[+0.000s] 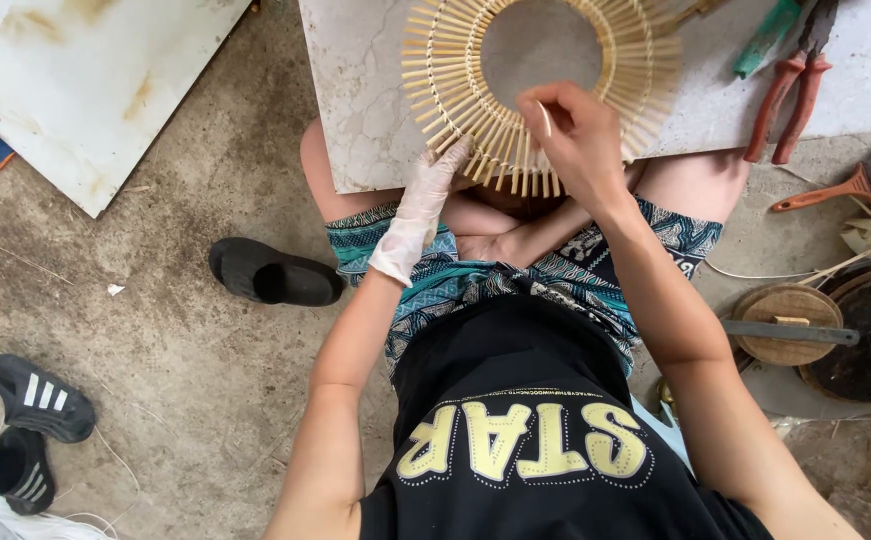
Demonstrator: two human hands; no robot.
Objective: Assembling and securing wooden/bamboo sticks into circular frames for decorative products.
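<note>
Below centre frame, black shirt; above, gloved left hand (419,212) steadying, bare right hand (578,140) pinching one stick of bamboo ring (456,85) — light, stiff, probably brittle, best held by rim.

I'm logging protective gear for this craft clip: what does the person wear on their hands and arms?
The left hand wears a thin, whitish disposable glove that ends at the wrist. The right hand is bare. Both arms are uncovered, with no sleeves, watch or bands visible.
</note>
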